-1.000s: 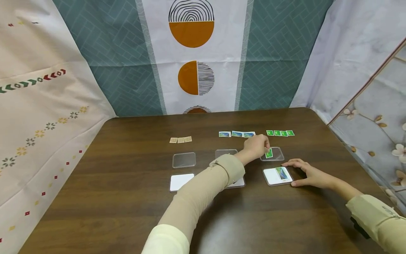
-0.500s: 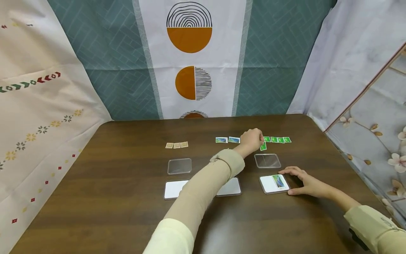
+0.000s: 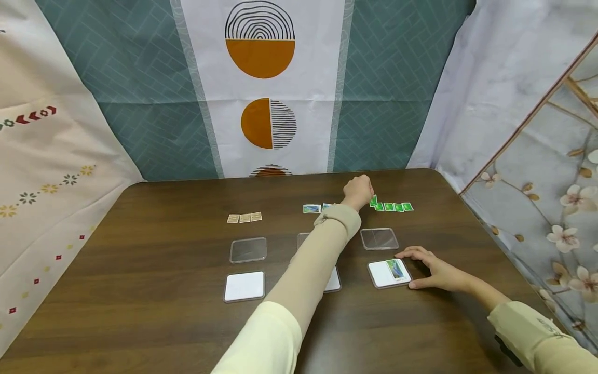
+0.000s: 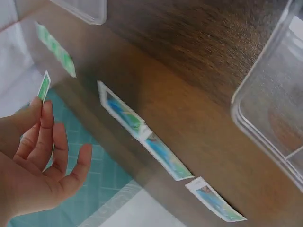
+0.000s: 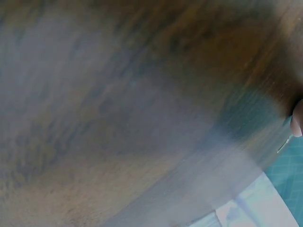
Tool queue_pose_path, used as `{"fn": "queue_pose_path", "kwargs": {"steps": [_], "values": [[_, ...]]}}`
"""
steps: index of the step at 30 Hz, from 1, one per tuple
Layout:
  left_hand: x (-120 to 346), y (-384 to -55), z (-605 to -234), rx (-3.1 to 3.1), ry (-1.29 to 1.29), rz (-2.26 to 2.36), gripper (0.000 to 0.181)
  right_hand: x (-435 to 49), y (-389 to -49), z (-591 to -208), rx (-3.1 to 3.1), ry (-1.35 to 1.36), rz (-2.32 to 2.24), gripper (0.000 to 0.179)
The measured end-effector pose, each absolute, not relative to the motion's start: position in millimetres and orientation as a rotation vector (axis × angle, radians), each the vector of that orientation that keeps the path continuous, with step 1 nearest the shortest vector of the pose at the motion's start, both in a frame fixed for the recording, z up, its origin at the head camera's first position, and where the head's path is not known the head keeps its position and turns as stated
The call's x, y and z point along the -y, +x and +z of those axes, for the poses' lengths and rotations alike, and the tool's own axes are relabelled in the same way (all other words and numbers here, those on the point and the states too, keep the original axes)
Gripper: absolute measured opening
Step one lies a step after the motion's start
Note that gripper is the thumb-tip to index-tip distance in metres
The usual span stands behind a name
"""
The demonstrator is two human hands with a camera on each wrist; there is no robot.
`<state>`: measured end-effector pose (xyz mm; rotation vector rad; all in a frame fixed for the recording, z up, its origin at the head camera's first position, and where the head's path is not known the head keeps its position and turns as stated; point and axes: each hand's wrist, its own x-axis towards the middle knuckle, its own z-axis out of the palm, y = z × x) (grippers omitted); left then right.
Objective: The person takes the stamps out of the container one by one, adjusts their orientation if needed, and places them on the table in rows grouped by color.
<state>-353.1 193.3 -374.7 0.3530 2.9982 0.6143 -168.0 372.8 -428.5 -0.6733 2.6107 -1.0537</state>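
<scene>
My left hand (image 3: 358,192) is over the far side of the table. Between thumb and index finger it pinches a small green stamp (image 4: 44,86), the other fingers loosely bent. Close by lies a row of green stamps (image 3: 394,206). Landscape stamps in blue and green (image 4: 124,112) lie in a line beside that hand, partly behind the left arm in the head view. My right hand (image 3: 436,271) holds the right end of a clear plastic case (image 3: 380,272), thumb and index finger at its corners. In this case a white card bears one blue-green stamp (image 3: 396,268).
Three tan stamps (image 3: 245,218) lie at the far left. Clear lids (image 3: 248,250) (image 3: 379,239) sit in a row behind the cases. A case with a white card (image 3: 245,286) stands at left; another (image 3: 334,281) is partly covered by the left sleeve. Cloth hangs behind the table.
My left hand has carried the green stamp from above the right lid away to the far side, near the green row. My right hand stays at the case. The head view has shifted.
</scene>
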Motion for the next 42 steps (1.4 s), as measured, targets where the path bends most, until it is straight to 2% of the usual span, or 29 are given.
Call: {"fn": "queue_pose_path", "kwargs": {"steps": [9, 13, 19, 27, 42], "values": [[-197.5, -357.8, -390.6, -2.984, 0.23, 0.486, 0.011, -370.2, -164.5, -428.5, -2.607, -0.658, -1.05, 0.061], [-202.6, -356.6, -394.2, -2.966, 0.257, 0.445, 0.021, -370.1, -161.3, -429.2, -2.615, -0.652, -1.05, 0.061], [-208.0, -357.2, -402.5, -2.985, 0.279, 0.367, 0.023, -371.7, -161.1, -426.7, -2.596, -0.646, -1.053, 0.06], [-208.6, -361.8, -403.9, -3.023, 0.346, 0.332, 0.02, -373.9, -168.4, -423.6, -2.59, -0.645, -1.05, 0.06], [-196.3, -346.6, -402.3, -3.035, 0.406, 0.33, 0.015, -373.5, -170.3, -424.2, -2.581, -0.636, -1.047, 0.06]]}}
